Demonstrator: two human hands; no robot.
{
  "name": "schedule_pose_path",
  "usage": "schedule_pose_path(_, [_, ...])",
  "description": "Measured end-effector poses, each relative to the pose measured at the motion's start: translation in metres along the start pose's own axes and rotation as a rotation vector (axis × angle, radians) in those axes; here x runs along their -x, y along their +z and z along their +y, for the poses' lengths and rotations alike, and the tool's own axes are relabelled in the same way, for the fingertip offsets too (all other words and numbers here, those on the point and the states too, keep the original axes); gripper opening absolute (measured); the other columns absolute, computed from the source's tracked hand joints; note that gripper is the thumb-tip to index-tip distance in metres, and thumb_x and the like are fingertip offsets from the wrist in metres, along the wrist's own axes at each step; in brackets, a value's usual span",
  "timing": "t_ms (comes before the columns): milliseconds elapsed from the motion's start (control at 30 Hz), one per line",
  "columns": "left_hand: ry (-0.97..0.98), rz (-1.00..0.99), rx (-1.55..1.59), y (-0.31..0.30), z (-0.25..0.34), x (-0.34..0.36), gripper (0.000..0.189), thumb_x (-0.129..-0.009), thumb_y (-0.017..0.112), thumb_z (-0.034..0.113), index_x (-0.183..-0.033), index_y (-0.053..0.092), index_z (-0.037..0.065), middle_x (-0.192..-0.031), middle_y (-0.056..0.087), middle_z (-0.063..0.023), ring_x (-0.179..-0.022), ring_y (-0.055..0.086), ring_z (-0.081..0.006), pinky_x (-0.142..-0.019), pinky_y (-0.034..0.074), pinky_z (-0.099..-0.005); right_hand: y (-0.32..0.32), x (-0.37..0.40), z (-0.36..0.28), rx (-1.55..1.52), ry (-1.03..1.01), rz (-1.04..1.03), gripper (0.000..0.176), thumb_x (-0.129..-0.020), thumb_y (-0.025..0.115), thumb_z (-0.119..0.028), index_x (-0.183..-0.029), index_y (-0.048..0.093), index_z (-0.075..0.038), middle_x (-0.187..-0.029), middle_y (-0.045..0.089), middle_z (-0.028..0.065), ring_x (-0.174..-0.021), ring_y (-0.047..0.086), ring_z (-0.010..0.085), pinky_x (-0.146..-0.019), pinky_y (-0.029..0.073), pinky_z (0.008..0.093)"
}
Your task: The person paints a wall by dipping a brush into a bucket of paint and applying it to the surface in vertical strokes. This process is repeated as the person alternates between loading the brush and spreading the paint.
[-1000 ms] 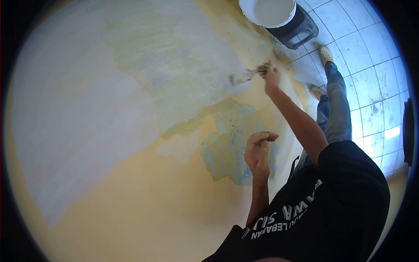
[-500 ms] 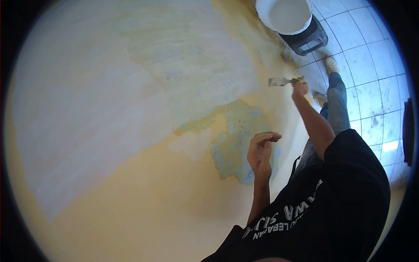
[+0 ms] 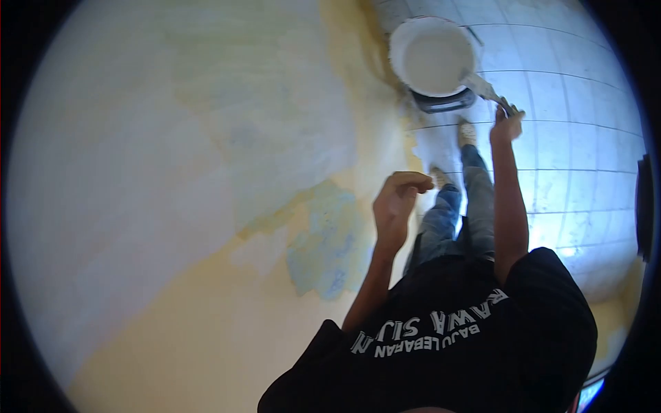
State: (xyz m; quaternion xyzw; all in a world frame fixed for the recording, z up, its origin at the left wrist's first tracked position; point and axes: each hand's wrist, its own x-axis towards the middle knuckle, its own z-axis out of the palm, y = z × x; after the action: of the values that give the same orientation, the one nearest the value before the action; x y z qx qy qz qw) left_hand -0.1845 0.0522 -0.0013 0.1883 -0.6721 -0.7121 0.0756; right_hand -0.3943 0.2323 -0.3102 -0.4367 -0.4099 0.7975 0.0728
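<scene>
My right hand (image 3: 508,127) grips a paintbrush (image 3: 482,86) by its handle, out to the right over the tiled floor. The brush's whitish, paint-covered head points left and overlaps the near right rim of a round white bucket (image 3: 396,65). Pale, off-white paint (image 3: 434,62) fills the inside of this bucket. Near the wall, in front of my body, my left hand (image 3: 396,206) is raised with its fingers bent and pressed together towards the thumb; nothing shows in it.
The bucket stands on a dark stool-like support (image 3: 444,103) beside the wall. The yellow wall (image 3: 206,323) on the left bears broad whitish coats and a bluish-green bare patch (image 3: 327,241). My legs and shoes (image 3: 468,134) stand on pale floor tiles (image 3: 551,138).
My right hand has swung the paintbrush away from the wall and over to the bucket. My view has turned towards the floor. The left hand stays raised and bent.
</scene>
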Motion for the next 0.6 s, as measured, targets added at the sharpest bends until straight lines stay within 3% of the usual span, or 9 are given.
schedule_pose_path(67, [0.027,0.060,-0.022,0.011,0.000,-0.023,0.017,-0.102,0.055,0.006,-0.113,0.062,-0.005,-0.108,0.069,-0.0189,-0.096,0.069,-0.0260,-0.087,0.055,-0.0377,0.040,-0.002,-0.040,-0.080,0.007,-0.059,0.043,-0.109,0.048,-0.032,-0.128,0.053,0.007,-0.107,0.074,0.0214,-0.081,0.070,0.0242,-0.071,0.058,0.0303])
schedule_pose_path(200, [0.020,0.161,0.013,0.013,-0.006,-0.043,0.018,-0.099,0.054,0.001,-0.115,0.061,-0.005,-0.108,0.069,-0.0189,-0.096,0.071,-0.0287,-0.087,0.055,-0.0400,0.100,-0.024,-0.062,0.131,-0.269,-0.327,0.030,-0.108,0.054,-0.025,-0.118,0.055,0.004,-0.097,0.074,0.0202,-0.067,0.066,0.0203,-0.063,0.054,0.0313])
schedule_pose_path(300, [-0.026,0.272,0.016,0.007,-0.013,-0.042,0.020,-0.099,0.055,0.003,-0.116,0.061,-0.004,-0.107,0.069,-0.0189,-0.096,0.071,-0.0294,-0.087,0.055,-0.0411,0.139,-0.022,-0.065,0.376,-0.464,-0.533,0.029,-0.109,0.052,-0.022,-0.118,0.055,0.005,-0.094,0.075,0.0183,-0.067,0.065,0.0169,-0.060,0.052,0.0298])
schedule_pose_path(533, [-0.140,0.544,0.048,0.013,-0.019,-0.043,0.024,-0.097,0.054,0.003,-0.119,0.060,-0.004,-0.109,0.068,-0.0204,-0.098,0.070,-0.0314,-0.092,0.055,-0.0443,0.189,-0.046,-0.022,0.877,-0.488,-1.077,0.027,-0.107,0.056,-0.022,-0.118,0.070,-0.001,-0.099,0.078,0.0074,-0.078,0.069,0.0111,-0.070,0.054,0.0259])
schedule_pose_path(600, [-0.143,0.591,0.061,0.016,-0.021,-0.041,0.024,-0.097,0.054,0.003,-0.119,0.060,-0.004,-0.109,0.068,-0.0204,-0.098,0.070,-0.0316,-0.092,0.055,-0.0442,0.192,-0.059,-0.005,1.022,-0.622,-1.217,0.024,-0.106,0.059,-0.022,-0.115,0.074,-0.005,-0.105,0.077,0.0060,-0.082,0.071,0.0159,-0.074,0.057,0.0303])
